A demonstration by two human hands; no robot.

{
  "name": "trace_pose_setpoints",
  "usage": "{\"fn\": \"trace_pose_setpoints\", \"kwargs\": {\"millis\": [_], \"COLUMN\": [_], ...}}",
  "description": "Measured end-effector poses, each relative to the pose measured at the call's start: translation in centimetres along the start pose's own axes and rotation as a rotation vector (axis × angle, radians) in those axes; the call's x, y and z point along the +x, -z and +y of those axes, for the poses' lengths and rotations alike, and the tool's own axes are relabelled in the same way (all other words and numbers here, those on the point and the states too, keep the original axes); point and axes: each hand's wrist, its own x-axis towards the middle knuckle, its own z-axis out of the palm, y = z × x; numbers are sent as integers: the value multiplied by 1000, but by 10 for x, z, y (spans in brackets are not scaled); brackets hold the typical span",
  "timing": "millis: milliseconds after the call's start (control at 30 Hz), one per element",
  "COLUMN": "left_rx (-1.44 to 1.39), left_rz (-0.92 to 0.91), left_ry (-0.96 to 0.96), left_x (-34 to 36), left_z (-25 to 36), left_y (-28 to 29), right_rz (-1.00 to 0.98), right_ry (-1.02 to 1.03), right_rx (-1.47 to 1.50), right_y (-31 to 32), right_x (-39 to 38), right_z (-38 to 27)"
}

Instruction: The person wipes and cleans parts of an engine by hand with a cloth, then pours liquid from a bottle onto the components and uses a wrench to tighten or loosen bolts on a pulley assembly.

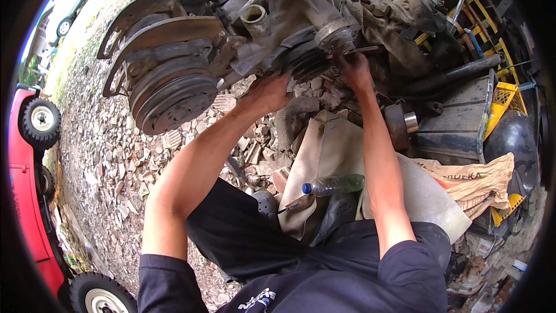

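A dirty vehicle engine (295, 6) fills the top middle of the head view, with a dark grooved pulley (311, 61) and a round metal hub (336, 35) at its near end. My left hand (269, 91) is closed against the pulley's left edge, its fingertips partly hidden behind it. Just beneath the hub is my right hand (354, 72), fingers bent around a thin metal tool (368, 50) that sticks out to the right. The engine hides part of those fingers.
Brake discs and a round drum (176, 104) stand left of the engine. Below my hands lie a ribbed hose (286, 122), a plastic bottle (336, 185) and beige sheeting (324, 139). Rubble covers the ground. Yellow crates (507, 101) and a paper sack (469, 182) are right; a red vehicle (29, 197) is left.
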Motion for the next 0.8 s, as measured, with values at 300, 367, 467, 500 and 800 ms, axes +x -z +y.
{"fn": "trace_pose_setpoints", "kwargs": {"millis": [300,367,467,500,800], "left_rx": [-6,1,7,-2,69], "left_rz": [-13,6,34,7,14], "left_ry": [-6,-28,-38,-14,-20], "left_x": [-8,-15,-27,-30,-45], "left_z": [10,8,-1,1,-24], "left_y": [12,18,27,31,37], "right_rz": [208,274,305,319,220], "right_ry": [261,267,-42,-62,56], "right_rx": [-642,-592,-402,-454,-145], "right_y": [-43,-43,-27,-14,-19], "right_x": [-9,-9,10,13,7], "right_z": [-14,-3,4,11,46]}}
